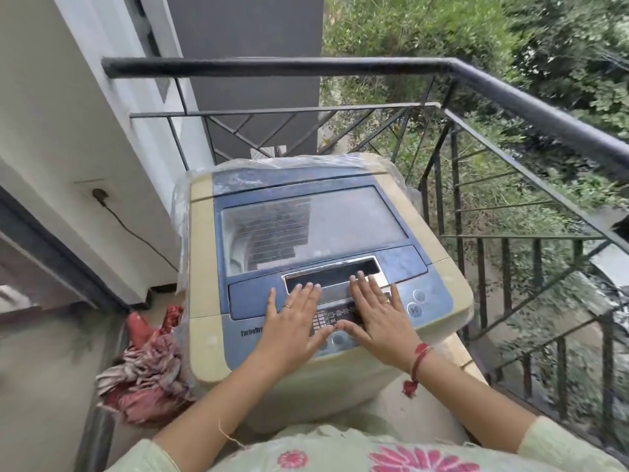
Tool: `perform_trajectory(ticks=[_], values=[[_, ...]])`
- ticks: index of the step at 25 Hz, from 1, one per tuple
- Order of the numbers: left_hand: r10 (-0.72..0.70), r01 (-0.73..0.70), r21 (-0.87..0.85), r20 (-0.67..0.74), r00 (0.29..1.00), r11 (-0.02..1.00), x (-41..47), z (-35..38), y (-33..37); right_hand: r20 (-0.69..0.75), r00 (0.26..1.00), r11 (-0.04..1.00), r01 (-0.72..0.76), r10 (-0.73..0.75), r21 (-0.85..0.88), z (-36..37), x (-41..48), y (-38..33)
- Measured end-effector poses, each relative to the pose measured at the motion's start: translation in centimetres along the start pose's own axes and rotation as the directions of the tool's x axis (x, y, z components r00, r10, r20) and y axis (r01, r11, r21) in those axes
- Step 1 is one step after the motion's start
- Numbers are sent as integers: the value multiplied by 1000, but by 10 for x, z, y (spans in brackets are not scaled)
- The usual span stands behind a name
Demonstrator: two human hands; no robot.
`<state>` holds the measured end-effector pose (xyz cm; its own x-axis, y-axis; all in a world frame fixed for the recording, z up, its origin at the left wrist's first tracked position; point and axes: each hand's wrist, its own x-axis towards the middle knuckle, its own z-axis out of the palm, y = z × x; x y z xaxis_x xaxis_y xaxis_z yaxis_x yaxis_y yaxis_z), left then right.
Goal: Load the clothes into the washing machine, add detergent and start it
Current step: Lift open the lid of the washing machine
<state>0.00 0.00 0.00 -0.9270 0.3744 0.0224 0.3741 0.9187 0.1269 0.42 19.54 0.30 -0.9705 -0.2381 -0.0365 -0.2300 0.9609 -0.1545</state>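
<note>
Nearest: pale green sleeves (558, 441). Both hands flat, fingers spread, holding nothing: left hand (294, 323) and right hand (376, 316) rest on the near control panel (429, 301) of the washing machine (204, 301). Lid (309, 226) closed. Clothes (146, 373) heaped on floor, left. Risk: palms over buttons may trigger a cycle before loading; no detergent visible.

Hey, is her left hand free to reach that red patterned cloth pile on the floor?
Probably yes. The left hand lies flat and empty on the washing machine's blue control panel, and the red patterned cloth pile sits unobstructed beside the machine's left side.
</note>
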Motion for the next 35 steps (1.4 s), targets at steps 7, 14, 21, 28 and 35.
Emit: perform_trajectory(ticks=[7, 14, 21, 28, 35], values=[[-104, 103, -59, -30, 994, 993, 11, -10, 3, 32, 998, 996, 60, -58, -70, -27, 25, 4], [-125, 122, -29, -192, 973, 992, 27, -46, 1, -152, 988, 1000, 21, -21, -4, -56, 47, -2], [218, 44, 370, -635, 741, 928, 83, -114, -28, -627, 744, 972, 201, -231, -119, -110, 95, 10], [524, -54, 535, -794, 309, 843, 165, -198, -75, -765, 566, 950, 135, -307, -281, -166, 184, 17], [289, 84, 386, -801, 525, 919, 247, -235, -119, -686, 726, 999, 28, -50, -43, -217, 276, -11]])
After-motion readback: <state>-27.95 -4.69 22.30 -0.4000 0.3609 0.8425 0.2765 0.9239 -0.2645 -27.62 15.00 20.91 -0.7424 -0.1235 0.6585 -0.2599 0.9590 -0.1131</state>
